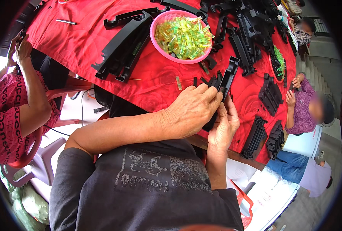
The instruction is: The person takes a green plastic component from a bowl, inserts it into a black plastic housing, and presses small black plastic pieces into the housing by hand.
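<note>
A long black plastic spirit level body (229, 76) slants up and away from me over the table's near edge. My right hand (224, 125) grips its lower part from the right, fingers wrapped round it. My left hand (190, 109) is closed over the same piece, its fingertips pressed together on the near face; whether a small part is between them is hidden. Just beyond stands a pink plastic basin (170, 56) heaped with yellow-green see-through vials (184, 36). One loose vial (178, 82) lies on the red cloth, near several small black pieces (214, 81).
More black level bodies (121, 44) lie left of the basin, with piles (251, 34) at the right and stacks (254, 138) near the right edge. A metal rod (66, 21) rests far left on the red tablecloth (86, 42). Other people sit left (21, 104) and right (305, 100).
</note>
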Demonstrator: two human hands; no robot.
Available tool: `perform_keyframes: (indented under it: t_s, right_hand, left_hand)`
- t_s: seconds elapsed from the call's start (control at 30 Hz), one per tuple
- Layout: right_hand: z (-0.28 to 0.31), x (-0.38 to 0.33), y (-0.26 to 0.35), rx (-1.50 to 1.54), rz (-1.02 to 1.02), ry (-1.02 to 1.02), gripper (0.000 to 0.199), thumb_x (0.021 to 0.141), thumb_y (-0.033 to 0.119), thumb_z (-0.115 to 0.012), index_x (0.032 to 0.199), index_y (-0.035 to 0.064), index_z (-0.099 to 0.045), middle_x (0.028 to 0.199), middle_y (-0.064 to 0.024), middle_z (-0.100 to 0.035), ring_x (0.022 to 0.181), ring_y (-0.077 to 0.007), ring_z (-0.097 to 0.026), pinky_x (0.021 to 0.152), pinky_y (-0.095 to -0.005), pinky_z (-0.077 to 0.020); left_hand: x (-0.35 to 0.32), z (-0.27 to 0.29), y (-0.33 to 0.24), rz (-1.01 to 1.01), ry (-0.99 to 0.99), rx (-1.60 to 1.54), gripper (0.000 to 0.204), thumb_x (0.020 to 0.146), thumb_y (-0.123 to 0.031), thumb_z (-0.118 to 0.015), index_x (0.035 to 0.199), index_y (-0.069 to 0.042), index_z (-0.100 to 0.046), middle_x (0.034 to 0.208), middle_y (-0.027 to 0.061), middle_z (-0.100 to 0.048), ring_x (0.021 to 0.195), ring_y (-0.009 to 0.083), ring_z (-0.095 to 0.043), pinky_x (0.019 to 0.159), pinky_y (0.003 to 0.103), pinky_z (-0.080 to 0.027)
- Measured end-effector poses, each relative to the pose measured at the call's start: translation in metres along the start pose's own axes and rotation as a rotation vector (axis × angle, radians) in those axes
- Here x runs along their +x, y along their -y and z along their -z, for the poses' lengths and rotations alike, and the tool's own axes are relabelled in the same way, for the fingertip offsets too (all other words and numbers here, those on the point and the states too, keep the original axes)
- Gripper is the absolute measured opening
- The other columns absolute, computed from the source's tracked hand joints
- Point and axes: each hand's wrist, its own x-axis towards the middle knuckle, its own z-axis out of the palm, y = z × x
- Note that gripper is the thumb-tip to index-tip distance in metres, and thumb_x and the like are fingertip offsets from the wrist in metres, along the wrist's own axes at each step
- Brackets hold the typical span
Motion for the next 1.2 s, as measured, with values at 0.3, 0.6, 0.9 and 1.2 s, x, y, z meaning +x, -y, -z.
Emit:
perform_keyframes:
  t_s: [0.3,0.6,0.9,1.2]
  right_hand:
    - [0.003,-0.001,-0.001,-0.076,0.062,0.012,0.042,0.093,-0.001,-0.067,0.133,-0.0086,-0.055,0.116,-0.0115,-0.069,0.1,-0.0144,-0.067,0.091,-0.027,-0.0542]
    - [0.01,-0.001,-0.001,-0.042,0.029,-0.004,0.042,0.094,0.001,-0.067,0.133,-0.0082,-0.055,0.119,-0.0112,-0.068,0.104,-0.0145,-0.066,0.093,-0.0278,-0.0524]
    - [0.006,0.002,0.004,-0.039,0.037,-0.002,0.043,0.097,0.003,-0.063,0.137,-0.0063,-0.052,0.12,-0.0122,-0.067,0.106,-0.0162,-0.065,0.097,-0.0309,-0.0503]
    - [0.004,-0.004,0.004,-0.038,0.029,-0.016,0.037,0.098,0.002,-0.061,0.133,-0.0057,-0.056,0.119,-0.0124,-0.068,0.104,-0.0161,-0.066,0.095,-0.0294,-0.0512]
  left_hand:
    - [-0.001,-0.007,-0.004,0.036,0.01,-0.006,0.056,0.083,-0.014,-0.059,0.133,0.008,-0.049,0.099,0.0118,-0.055,0.09,0.028,-0.055,0.074,0.04,-0.046]
    - [0.0,-0.015,-0.004,0.022,0.04,-0.005,0.061,0.082,-0.014,-0.06,0.137,0.007,-0.047,0.101,0.0115,-0.055,0.09,0.0273,-0.055,0.075,0.04,-0.045]
    - [-0.005,-0.023,-0.011,0.027,-0.008,-0.086,0.048,0.084,-0.015,-0.066,0.127,0.003,-0.053,0.103,0.0115,-0.056,0.091,0.0287,-0.056,0.076,0.04,-0.045]
    - [-0.007,-0.022,-0.016,0.025,0.029,-0.038,0.04,0.084,-0.015,-0.062,0.12,0.002,-0.056,0.099,0.0113,-0.054,0.087,0.0274,-0.054,0.074,0.041,-0.044]
